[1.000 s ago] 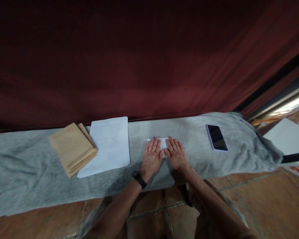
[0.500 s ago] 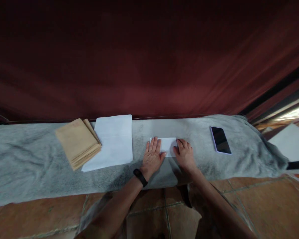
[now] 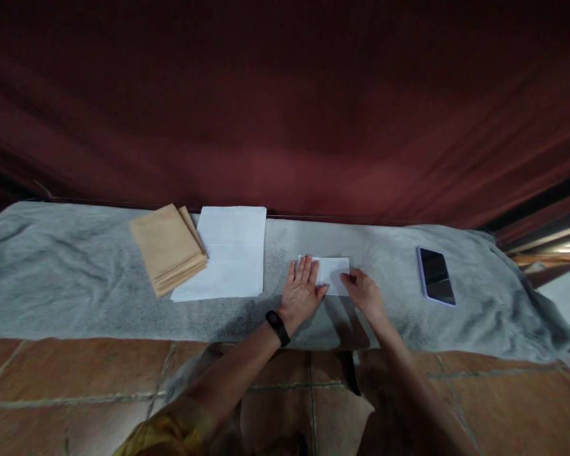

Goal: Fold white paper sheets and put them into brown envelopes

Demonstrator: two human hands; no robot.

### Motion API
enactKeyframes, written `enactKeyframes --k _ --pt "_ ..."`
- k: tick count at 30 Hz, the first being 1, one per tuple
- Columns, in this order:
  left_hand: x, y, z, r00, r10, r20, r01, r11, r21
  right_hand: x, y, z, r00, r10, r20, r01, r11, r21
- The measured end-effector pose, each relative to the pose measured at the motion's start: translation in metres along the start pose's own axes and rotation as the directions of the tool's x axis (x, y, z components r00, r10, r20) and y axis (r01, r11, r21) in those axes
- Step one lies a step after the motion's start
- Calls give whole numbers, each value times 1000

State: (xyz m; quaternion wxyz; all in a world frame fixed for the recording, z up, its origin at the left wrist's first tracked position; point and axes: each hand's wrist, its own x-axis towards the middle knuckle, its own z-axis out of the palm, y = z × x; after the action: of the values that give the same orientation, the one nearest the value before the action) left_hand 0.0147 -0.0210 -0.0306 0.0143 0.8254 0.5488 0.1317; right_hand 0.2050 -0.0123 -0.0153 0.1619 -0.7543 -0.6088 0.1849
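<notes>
A small white folded paper (image 3: 333, 269) lies on the grey cloth in front of me. My left hand (image 3: 302, 292) rests flat on its left part with fingers stretched out, covering that end. A dark band circles the left wrist. At the paper's right edge, my right hand (image 3: 365, 292) has its thumb and fingers pinched together on the paper. The tips of the right fingers are partly hidden, so how much paper is between them is hard to see.
The grey cloth (image 3: 99, 304) covers a long, narrow surface. To the left lie large white sheets (image 3: 235, 253), partly under a stack of brown envelopes (image 3: 166, 244). A phone (image 3: 436, 276) lies on the right. A dark red curtain (image 3: 285, 126) hangs behind; tiled floor (image 3: 99, 373) is below.
My right hand has gone from lying flat on the paper to pinching its right edge. The left hand stays flat on it. The view has turned slightly.
</notes>
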Motion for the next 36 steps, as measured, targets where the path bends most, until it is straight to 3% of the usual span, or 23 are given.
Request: enactKeyframes --k 4,8,14,17,19,22,24,26,28,31,34,36 --pt "1 0 -2 999 30 12 -30 1000 -7 5 5 0 998 -55 -36 63 966 251" --pt "0 2 -6 992 126 6 -125 991 -39 7 4 -3 999 -49 -22 54 860 507" --pt "3 12 -19 991 130 -19 -131 985 -114 2 -8 -11 999 -31 26 0 650 760" --pt "9 14 -29 997 62 -51 -75 944 -322 -1 -15 -17 994 -40 103 -69 495 866" --pt "14 14 -34 997 -33 -66 -9 831 -556 -3 -16 -18 985 -38 166 -138 398 907" --pt "20 17 -39 966 -256 37 158 469 -869 -5 -17 -14 971 20 239 -229 377 898" --pt "22 20 -41 920 -360 153 239 209 -948 -8 -18 -9 957 42 288 -282 379 882" --pt "23 24 -42 888 -405 219 252 29 -967 -11 -21 -4 947 23 319 -306 359 882" --pt "22 27 -41 874 -420 243 238 -66 -969 -13 -23 -2 951 2 309 -290 351 890" --pt "22 24 -37 863 -428 267 229 -139 -964 -10 -23 -4 968 13 251 -235 401 885" --pt "23 8 -33 822 -495 281 195 -220 -956 -3 -17 -8 981 22 193 -177 515 839" --pt "24 -10 -32 783 -561 270 185 -204 -961 2 -12 -9 985 0 171 -136 606 784"
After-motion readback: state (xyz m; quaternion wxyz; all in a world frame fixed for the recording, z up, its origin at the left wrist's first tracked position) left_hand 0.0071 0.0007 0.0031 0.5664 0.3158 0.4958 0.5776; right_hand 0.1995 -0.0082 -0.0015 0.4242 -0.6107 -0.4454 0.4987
